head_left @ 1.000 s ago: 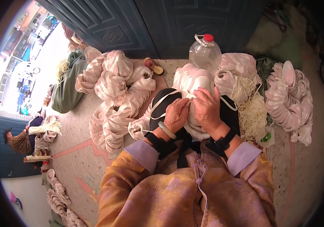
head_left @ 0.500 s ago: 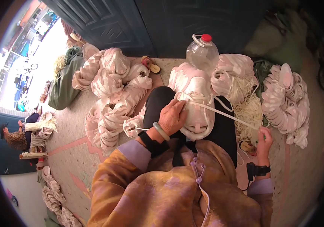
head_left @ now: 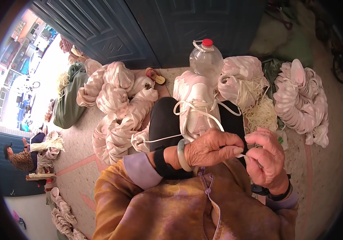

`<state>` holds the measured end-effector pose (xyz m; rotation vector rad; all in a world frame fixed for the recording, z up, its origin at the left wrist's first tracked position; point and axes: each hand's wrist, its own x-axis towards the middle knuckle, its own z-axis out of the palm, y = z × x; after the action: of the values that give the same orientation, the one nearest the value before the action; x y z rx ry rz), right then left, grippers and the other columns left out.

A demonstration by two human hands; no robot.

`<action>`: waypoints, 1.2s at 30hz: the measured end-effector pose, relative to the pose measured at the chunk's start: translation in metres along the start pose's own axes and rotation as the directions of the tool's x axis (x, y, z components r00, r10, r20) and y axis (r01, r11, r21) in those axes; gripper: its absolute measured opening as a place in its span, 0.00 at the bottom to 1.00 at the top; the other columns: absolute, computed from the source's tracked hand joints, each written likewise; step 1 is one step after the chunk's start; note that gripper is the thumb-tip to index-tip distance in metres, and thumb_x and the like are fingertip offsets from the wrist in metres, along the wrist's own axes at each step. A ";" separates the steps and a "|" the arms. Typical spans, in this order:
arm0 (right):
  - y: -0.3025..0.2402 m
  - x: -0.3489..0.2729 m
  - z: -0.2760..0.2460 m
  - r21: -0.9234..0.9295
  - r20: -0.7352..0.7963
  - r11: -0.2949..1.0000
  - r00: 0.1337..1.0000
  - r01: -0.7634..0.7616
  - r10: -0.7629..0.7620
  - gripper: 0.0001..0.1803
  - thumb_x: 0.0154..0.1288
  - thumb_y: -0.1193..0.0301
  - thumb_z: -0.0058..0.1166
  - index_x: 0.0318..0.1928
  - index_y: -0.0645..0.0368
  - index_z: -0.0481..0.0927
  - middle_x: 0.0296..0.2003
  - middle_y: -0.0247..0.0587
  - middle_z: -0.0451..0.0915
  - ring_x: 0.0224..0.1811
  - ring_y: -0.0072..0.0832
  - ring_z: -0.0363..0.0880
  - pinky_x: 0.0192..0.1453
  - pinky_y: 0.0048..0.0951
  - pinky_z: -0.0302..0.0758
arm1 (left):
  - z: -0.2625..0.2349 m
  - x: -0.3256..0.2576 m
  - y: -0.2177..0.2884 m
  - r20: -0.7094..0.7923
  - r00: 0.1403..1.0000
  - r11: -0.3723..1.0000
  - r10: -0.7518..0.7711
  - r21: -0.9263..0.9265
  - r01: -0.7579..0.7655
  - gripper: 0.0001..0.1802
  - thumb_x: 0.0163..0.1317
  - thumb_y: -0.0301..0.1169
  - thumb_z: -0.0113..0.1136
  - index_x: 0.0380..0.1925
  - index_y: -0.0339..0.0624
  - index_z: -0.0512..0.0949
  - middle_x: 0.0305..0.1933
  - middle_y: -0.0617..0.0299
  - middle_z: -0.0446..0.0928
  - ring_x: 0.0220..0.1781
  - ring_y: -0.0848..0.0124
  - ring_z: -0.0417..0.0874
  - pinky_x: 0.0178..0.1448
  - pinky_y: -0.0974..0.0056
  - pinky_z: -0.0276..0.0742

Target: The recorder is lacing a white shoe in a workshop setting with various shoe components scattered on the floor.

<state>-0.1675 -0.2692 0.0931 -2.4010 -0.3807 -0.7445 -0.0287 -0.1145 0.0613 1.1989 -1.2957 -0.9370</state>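
Note:
A white and pink shoe upper (head_left: 193, 120) rests across my lap, its toe end pointing away from me. White shoelace (head_left: 201, 111) is threaded through it and trails in loose loops over the sides. Beside the near end of the upper, over my right thigh, my left hand (head_left: 213, 149) pinches the lace close to its tip. My right hand (head_left: 265, 158) meets it there, thumb and fingers closed on the same short end. My left wrist covers part of the upper's near end.
Bundles of pale uppers (head_left: 117, 104) lie left of my legs, more (head_left: 301, 102) at the right. A clear jug (head_left: 206, 62) with a red cap stands beyond the upper. Loose laces (head_left: 261, 114) hang at my right. Another person (head_left: 21, 158) sits far left; a blue door (head_left: 95, 28) stands behind.
My left hand has left the upper and moved right. My right hand has come in from the far right, and both now meet at the lace end; the stretched lace has gone slack.

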 end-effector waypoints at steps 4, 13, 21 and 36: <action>0.000 -0.002 0.004 0.003 -0.025 0.999 0.999 -0.045 0.045 0.06 0.46 0.78 0.54 0.28 0.63 0.72 0.37 0.47 0.76 0.34 0.40 0.77 0.46 0.43 0.74 | 0.002 -0.006 0.000 0.006 0.999 0.998 -0.044 -0.042 0.044 0.09 0.66 0.29 0.52 0.38 0.34 0.76 0.29 0.59 0.77 0.31 0.76 0.75 0.35 0.70 0.71; 0.009 0.015 0.037 0.076 -0.028 0.997 1.000 0.016 -0.014 0.08 0.45 0.79 0.56 0.31 0.62 0.75 0.34 0.42 0.76 0.31 0.37 0.76 0.39 0.37 0.73 | -0.019 -0.040 0.003 -0.182 0.961 0.978 -0.209 -0.037 0.206 0.04 0.60 0.24 0.58 0.33 0.34 0.79 0.26 0.61 0.78 0.29 0.79 0.76 0.35 0.70 0.73; 0.060 -0.008 0.082 0.268 0.046 0.879 0.916 -0.396 0.398 0.10 0.55 0.76 0.56 0.38 0.65 0.73 0.29 0.42 0.74 0.31 0.31 0.74 0.36 0.28 0.71 | -0.119 -0.127 -0.059 -0.817 0.559 0.949 -0.140 0.050 0.312 0.04 0.62 0.24 0.56 0.31 0.36 0.80 0.25 0.74 0.74 0.27 0.86 0.69 0.31 0.78 0.65; 0.074 0.005 0.135 0.047 0.039 0.961 0.962 -0.272 0.271 0.31 0.45 0.66 0.63 0.50 0.62 0.67 0.51 0.48 0.66 0.55 0.47 0.66 0.58 0.41 0.66 | -0.064 -0.054 -0.065 -0.458 0.850 0.427 0.261 0.844 0.324 0.05 0.45 0.30 0.61 0.25 0.45 0.79 0.43 0.61 0.75 0.49 0.59 0.73 0.58 0.53 0.62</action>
<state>-0.0755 -0.2440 -0.0283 -2.3548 -0.0773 -0.5651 0.0374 -0.0664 -0.0059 2.1495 -1.2951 0.2745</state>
